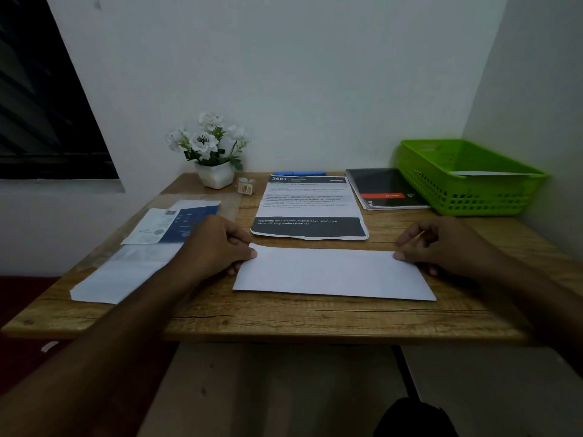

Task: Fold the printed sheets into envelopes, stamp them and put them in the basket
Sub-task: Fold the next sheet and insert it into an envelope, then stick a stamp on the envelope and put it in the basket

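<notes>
Both hands, left (217, 247) and right (441, 247), pinch the folded white sheet's (334, 274) far corners.

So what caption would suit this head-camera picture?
Both hands, left hand and right hand, press a folded white sheet flat on the wooden desk.

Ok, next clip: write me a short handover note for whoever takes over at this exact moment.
Left hand: fingers pressed on the left end of the folded white sheet, thumb on top.
Right hand: fingertips pinning the sheet's right end.
The sheet lies flat, blank side up, near the front of the wooden table.
A printed sheet lies unfolded behind it. More papers lie at the left.
The green basket at back right already holds something white, seemingly paper.
No stamp identifiable; a small box stands by the flower pot.
Left: finish this fold, stamp, put it in the basket, then the rest.
</notes>
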Tool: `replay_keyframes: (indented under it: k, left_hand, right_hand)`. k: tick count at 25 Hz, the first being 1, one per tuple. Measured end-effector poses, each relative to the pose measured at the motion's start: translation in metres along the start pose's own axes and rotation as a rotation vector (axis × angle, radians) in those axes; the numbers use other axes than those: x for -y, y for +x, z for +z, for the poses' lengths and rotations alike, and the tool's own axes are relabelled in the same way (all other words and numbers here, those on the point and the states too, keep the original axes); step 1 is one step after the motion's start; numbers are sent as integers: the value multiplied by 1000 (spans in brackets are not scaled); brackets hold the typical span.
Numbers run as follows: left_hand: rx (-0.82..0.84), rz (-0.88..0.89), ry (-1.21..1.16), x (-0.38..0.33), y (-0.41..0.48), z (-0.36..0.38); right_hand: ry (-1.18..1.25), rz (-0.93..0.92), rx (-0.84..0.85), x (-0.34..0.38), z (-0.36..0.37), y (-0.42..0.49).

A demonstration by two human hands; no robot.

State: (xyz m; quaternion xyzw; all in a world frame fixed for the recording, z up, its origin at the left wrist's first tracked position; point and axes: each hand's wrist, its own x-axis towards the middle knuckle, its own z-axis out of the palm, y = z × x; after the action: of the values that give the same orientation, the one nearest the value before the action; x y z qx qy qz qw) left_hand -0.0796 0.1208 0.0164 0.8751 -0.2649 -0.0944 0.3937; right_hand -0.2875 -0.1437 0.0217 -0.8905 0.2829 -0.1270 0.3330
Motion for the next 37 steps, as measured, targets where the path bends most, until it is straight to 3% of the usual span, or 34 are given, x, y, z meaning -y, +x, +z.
replay_keyframes:
  k: [6,13,21,27,37]
  left_hand:
    - [-11,-27,-27,1,5,2]
    - [-9,17,13,-1,7,7]
    - [-188,195,19,-12,47,1]
    - [-405,237,3,-4,115,6]
    - [-514,121,-103,30,160,4]
  right_hand:
    - [5,-69,-119,-7,7,0]
    - [50,-122,-110,-13,6,9]
    - [152,-264,-155,12,22,48]
    - [171,-376,-72,56,63,91]
    - [-27,-462,44,125,114,163]
